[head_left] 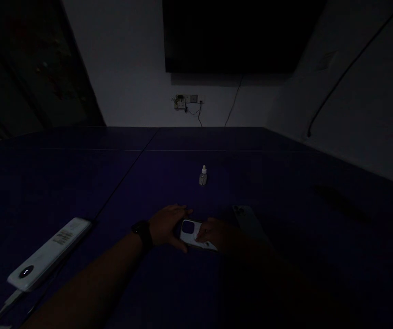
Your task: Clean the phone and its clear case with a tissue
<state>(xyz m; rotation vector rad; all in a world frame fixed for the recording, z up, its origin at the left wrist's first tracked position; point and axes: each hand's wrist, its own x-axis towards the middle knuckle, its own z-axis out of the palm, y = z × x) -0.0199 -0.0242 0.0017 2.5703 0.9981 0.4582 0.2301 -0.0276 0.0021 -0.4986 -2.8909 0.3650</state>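
A pale phone case [192, 238] with a square camera cutout lies flat on the dark blue surface. At its left end is my left hand [169, 225], wearing a dark wristwatch [144, 234]. The thumb and fingers of that hand are spread to either side of the case's end, close against its edges. My right hand [213, 233] is over the case's right half, fingers bent together and pressed down on it. A small whitish bit shows at those fingertips, too dark to identify. Beside the right forearm lies a phone [249, 221] with its camera lenses up, partly hidden by the arm.
A small dropper bottle [203, 177] stands upright beyond the case. On the left lies a long white device [50, 253] with a round button and a cable. A wide dark screen [233, 36] hangs on the wall above sockets [186, 99]. The room is very dim.
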